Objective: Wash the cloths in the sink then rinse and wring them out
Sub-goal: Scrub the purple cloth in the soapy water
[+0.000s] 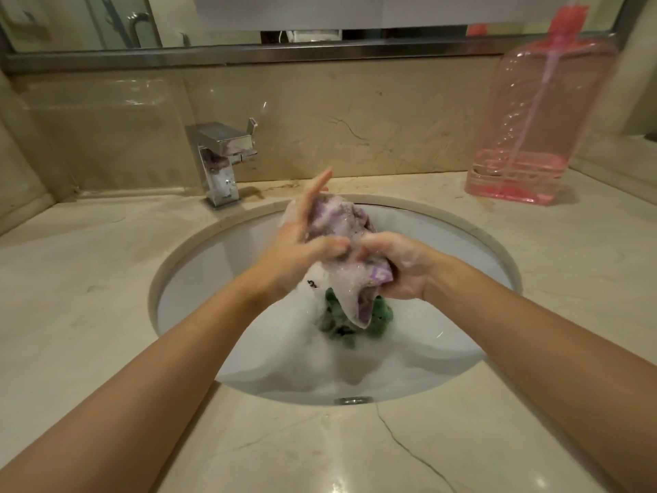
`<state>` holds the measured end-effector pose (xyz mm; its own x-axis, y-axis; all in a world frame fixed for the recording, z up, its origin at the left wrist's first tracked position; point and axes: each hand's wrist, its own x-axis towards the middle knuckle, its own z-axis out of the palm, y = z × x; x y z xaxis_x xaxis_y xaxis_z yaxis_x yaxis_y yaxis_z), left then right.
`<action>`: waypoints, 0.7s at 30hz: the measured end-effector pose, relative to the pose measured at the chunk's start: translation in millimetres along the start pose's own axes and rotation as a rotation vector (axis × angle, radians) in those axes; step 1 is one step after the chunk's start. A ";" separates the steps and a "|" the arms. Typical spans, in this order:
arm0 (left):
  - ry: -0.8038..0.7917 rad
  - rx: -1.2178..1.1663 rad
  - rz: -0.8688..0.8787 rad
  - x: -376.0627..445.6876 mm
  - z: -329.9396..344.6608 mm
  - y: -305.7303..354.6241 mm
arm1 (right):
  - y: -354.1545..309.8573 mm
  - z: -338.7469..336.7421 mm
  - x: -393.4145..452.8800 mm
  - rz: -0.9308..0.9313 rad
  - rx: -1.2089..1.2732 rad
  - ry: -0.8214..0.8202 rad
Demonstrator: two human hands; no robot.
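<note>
Right over the sink [199, 265], two bare hands work a soapy purple cloth [341, 222]. The left hand [302, 243] is at about 11 o'clock from the sink's middle. Its long fingers are mostly straight and lie flat against the cloth, and its thumb presses into the cloth from the near side. The right hand [398, 268] is just beside it, at about 1 o'clock. Its fingers are curled tight around a bunch of the same cloth. Both hands have white foam on them.

One end of the purple cloth hangs down from the hands, thick with suds. Under it, near the middle of the sink, a green cloth [382, 311] lies in the foamy water. Bubbles cover the water toward 6 o'clock, and a small metal overflow hole [353, 399] shows on the near wall.

A shiny square tap [224, 154] stands on the stone counter [89, 286] at about 10 o'clock from the sink. A big clear pink bottle [540, 119] with a pump stands at about 2 o'clock, with only a little pink liquid at its bottom. A mirror [89, 19] runs along the wall at 12 o'clock.
</note>
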<state>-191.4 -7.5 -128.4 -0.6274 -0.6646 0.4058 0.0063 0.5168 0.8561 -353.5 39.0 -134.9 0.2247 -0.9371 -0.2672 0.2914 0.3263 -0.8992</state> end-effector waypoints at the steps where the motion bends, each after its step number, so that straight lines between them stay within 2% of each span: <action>1: -0.067 0.172 0.016 -1.6 1.2 -0.9 | -0.9 -2.7 0.0 -0.023 0.026 0.023; 3: -0.154 0.503 0.055 -4.2 7.0 -4.2 | 0.2 -6.5 2.3 -0.054 0.052 0.072; 5: -0.166 0.711 0.102 -3.5 13.1 -8.8 | 1.3 -6.5 2.9 -0.071 0.062 0.089; 9: -0.027 0.838 0.110 0.9 13.5 -8.7 | 0.7 2.1 -0.3 -0.034 -0.028 0.059; 12: -0.029 0.962 0.062 2.5 6.6 -7.2 | 0.2 -2.1 1.5 0.010 -0.193 0.078; 14: -0.019 1.112 0.099 2.9 4.5 -6.2 | -1.6 -6.2 -1.3 0.070 -0.258 0.079; 16: -0.032 1.121 0.160 3.7 4.5 -6.2 | -3.2 -11.9 -5.2 0.109 -0.262 0.003; 21: -0.180 0.931 0.203 1.9 11.8 5.8 | -10.4 -24.0 -14.6 0.123 -0.220 -0.224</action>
<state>-201.8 0.6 -126.4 -0.7927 -0.4629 0.3967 -0.4426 0.8845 0.1476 -382.2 46.3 -129.9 0.4512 -0.8341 -0.3173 0.0477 0.3776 -0.9248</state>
